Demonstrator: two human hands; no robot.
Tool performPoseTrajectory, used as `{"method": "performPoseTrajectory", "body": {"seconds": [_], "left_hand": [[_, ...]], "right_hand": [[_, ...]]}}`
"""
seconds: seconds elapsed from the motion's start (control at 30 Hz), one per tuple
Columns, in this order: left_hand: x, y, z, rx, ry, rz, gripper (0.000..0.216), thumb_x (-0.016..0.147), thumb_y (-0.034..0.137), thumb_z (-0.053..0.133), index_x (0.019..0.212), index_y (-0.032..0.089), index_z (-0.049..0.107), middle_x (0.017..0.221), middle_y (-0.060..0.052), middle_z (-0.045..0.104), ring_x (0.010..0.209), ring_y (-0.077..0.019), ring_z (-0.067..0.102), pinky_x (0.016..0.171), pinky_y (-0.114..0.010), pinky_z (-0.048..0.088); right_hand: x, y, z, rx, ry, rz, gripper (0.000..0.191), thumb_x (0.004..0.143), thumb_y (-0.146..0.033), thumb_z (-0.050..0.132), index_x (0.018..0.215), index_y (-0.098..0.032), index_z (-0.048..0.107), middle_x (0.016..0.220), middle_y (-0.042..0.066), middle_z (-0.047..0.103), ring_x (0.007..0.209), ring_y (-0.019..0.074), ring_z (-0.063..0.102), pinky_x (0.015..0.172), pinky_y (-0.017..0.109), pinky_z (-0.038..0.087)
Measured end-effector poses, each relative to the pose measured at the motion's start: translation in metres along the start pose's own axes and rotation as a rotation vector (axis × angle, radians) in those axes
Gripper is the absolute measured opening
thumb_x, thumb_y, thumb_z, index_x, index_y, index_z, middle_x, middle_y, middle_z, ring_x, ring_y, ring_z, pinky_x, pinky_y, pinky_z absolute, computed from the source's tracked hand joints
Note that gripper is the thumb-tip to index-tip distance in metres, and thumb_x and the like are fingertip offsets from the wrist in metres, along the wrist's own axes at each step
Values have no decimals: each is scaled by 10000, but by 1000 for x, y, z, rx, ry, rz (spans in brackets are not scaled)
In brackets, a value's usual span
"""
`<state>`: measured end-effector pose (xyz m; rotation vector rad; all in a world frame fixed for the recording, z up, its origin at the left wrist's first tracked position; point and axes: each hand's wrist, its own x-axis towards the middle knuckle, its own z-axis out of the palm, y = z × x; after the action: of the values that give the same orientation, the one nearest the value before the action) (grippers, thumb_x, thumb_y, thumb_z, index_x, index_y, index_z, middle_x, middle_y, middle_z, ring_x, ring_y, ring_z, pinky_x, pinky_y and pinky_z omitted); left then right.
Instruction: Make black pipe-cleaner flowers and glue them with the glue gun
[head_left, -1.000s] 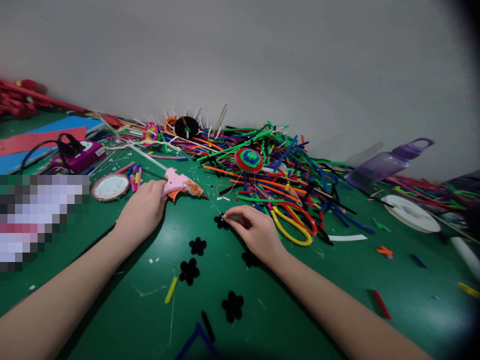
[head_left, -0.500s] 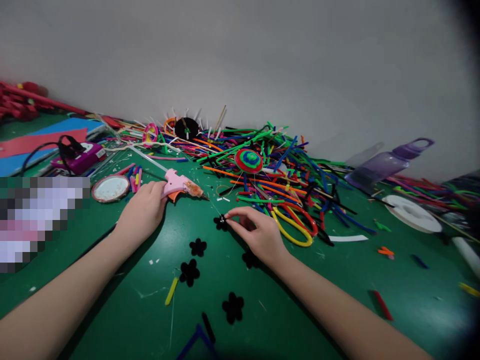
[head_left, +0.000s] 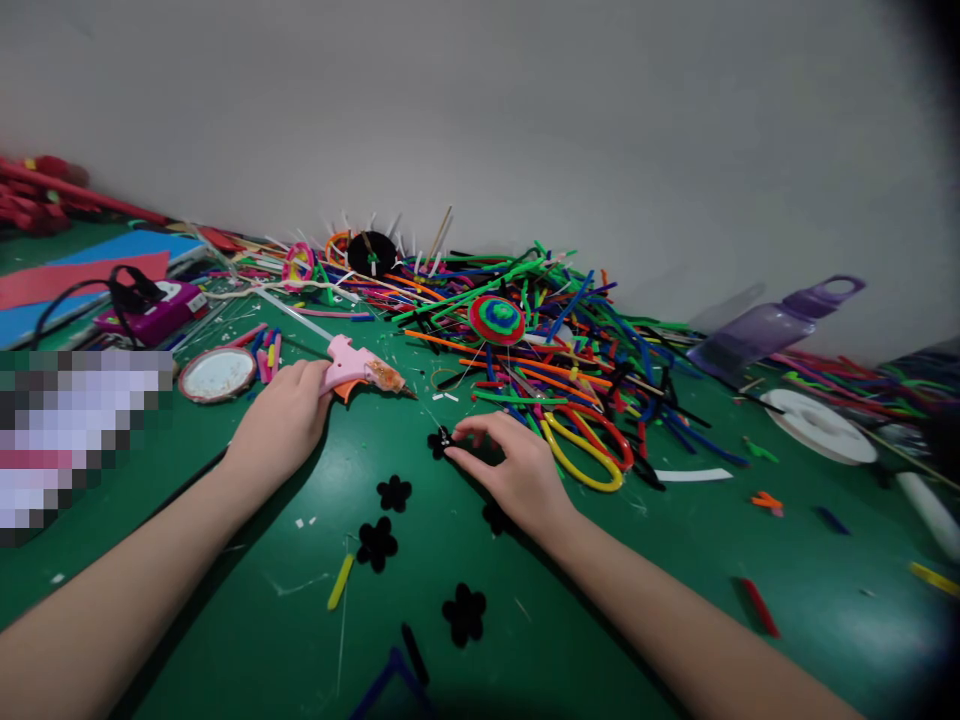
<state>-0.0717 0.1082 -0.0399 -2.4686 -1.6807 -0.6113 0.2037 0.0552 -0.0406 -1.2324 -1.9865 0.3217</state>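
My left hand (head_left: 281,425) is wrapped round the handle of a pink glue gun (head_left: 360,368), which rests on the green table (head_left: 225,600) with its nozzle pointing right. My right hand (head_left: 517,470) rests on the table with thumb and forefinger apart, fingertips beside a small black flower (head_left: 441,442). Several more black flowers (head_left: 394,492) lie in front of my hands, and one shows partly under my right wrist.
A big heap of coloured pipe cleaners (head_left: 570,340) lies beyond my right hand, with a striped disc (head_left: 496,320) and yellow-red scissors (head_left: 589,450). A round tin lid (head_left: 217,374), a purple bottle (head_left: 772,325) and a white dish (head_left: 817,425) stand around.
My right hand has loosened its pinch on the small black flower and lowered onto the table, fingers now apart. The left hand stays on the glue gun.
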Motion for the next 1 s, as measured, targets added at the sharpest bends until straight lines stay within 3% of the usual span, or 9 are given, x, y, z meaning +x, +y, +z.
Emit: {"method": "performPoseTrajectory", "body": {"seconds": [0.53, 0.77, 1.0], "left_hand": [[1, 0, 0, 3, 10, -1, 352, 936, 256, 345, 1141, 70, 562, 1017, -190, 660, 967, -319, 624, 855, -469, 524], [0, 1, -1, -8, 1, -6, 339, 935, 246, 339, 1103, 66, 573, 1012, -201, 658, 939, -323, 622, 843, -483, 525], [0, -1, 1, -14, 20, -3, 315, 937, 259, 339, 1109, 114, 561, 987, -162, 657, 949, -307, 623, 881, -500, 520]], "right_hand": [[-2, 2, 1, -127, -57, -26, 118, 845, -228, 719, 938, -160, 694, 690, 9, 644, 615, 153, 607, 578, 269, 491], [-3, 3, -1, -86, -73, -140, 115, 919, -205, 621, 992, -179, 707, 942, 57, 764, 837, 195, 698, 772, 330, 566], [-4, 3, 0, -78, -68, -147, 137, 925, -212, 606, 970, -186, 732, 939, 61, 773, 848, 202, 714, 781, 364, 592]]}}
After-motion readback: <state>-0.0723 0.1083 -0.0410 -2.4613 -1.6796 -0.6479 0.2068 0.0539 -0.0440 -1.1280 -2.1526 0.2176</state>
